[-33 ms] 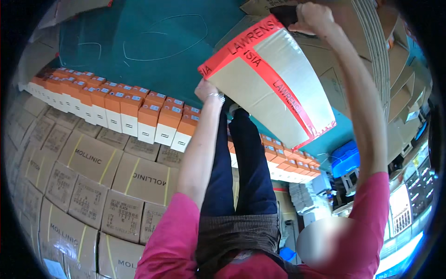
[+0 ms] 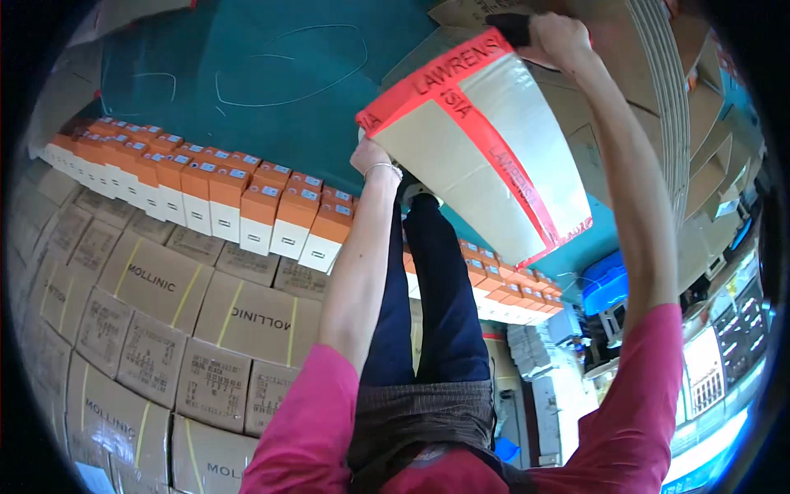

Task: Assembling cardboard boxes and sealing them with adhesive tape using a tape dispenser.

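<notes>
A tan carton (image 2: 477,152) is tilted in front of my legs. Printed red packing tape (image 2: 444,72) runs along its far edge, with another strip down the middle of its face. My left hand (image 2: 370,155) grips the carton at its left corner, its fingers partly hidden behind the box. At the far right corner my right hand (image 2: 559,39) is closed round a black tape dispenser (image 2: 508,29), which meets the end of the red tape. The dispenser is partly covered by my fingers.
Rows of orange-and-white shoe boxes (image 2: 226,202) stand to the left and behind my legs. Stacked brown cartons (image 2: 156,280) fill the lower left. Flattened cardboard sheets (image 2: 658,107) lean at the right, near a blue bin (image 2: 605,281). The floor (image 2: 189,66) is green.
The carton and both hands sit very slightly lower in the view, and the right hand with the dispenser has shifted a little to the right. Both grips look the same.
</notes>
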### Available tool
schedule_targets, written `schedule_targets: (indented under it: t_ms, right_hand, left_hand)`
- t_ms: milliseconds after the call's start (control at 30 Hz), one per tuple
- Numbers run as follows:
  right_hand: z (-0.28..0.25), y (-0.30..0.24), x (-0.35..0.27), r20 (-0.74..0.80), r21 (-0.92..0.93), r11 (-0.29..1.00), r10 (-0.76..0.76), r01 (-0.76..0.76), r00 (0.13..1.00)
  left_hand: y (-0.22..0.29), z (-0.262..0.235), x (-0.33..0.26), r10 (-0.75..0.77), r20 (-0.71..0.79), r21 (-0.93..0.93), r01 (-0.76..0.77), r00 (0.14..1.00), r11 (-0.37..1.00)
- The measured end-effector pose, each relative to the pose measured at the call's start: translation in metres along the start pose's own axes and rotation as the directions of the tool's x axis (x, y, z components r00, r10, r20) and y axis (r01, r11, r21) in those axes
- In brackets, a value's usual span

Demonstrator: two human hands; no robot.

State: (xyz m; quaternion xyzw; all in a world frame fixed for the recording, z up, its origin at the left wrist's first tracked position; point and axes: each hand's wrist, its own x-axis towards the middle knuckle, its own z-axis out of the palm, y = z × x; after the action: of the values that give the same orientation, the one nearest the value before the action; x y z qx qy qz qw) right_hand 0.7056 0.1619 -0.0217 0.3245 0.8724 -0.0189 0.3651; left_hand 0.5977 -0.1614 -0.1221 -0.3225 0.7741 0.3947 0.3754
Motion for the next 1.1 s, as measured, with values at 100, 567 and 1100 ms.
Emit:
schedule_targets:
  t_ms: [100, 567, 1100]
  right_hand:
    - [0.027, -0.017, -0.020, 0.030, 0.435, 0.871, 0.241, -0.230, 0.970]
    - [0.352, -0.113, -0.408, 0.903, 0.412, -0.909, 0.417, 0.067, 0.102]
    - [0.183, -0.068, -0.583, 0.287, -0.240, -0.732, 0.573, 0.637, 0.767]
  left_hand:
    - [-0.020, -0.070, 0.100, -0.113, 0.157, 0.276, 0.066, 0.981, 0.959]
    - [0.065, 0.022, -0.109, 0.503, 0.810, 0.307, -0.949, 0.300, 0.071]
    - [0.348, -0.251, -0.579, 0.854, 0.468, -0.195, -0.970, -0.225, -0.148]
